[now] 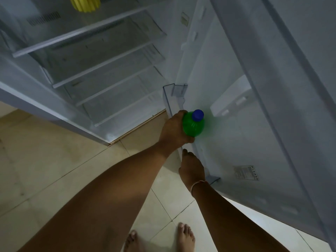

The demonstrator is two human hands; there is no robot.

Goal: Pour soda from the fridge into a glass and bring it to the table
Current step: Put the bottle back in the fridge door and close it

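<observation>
A green soda bottle (pixel 193 125) with a blue cap stands in the lower rack of the open fridge door (pixel 236 124). My left hand (pixel 172 130) grips the bottle round its upper body from the left. Just below it, my right hand (pixel 191 168) holds the clear front rail of the door rack (pixel 170 100), fingers curled over its edge. No glass or table is in view.
The fridge (pixel 87 57) stands open with several bare glass shelves; a yellow object (pixel 84 3) sits on the top one. The door swings out to the right. Beige floor tiles (pixel 54 170) lie below, with my bare feet (pixel 185 237) near the bottom edge.
</observation>
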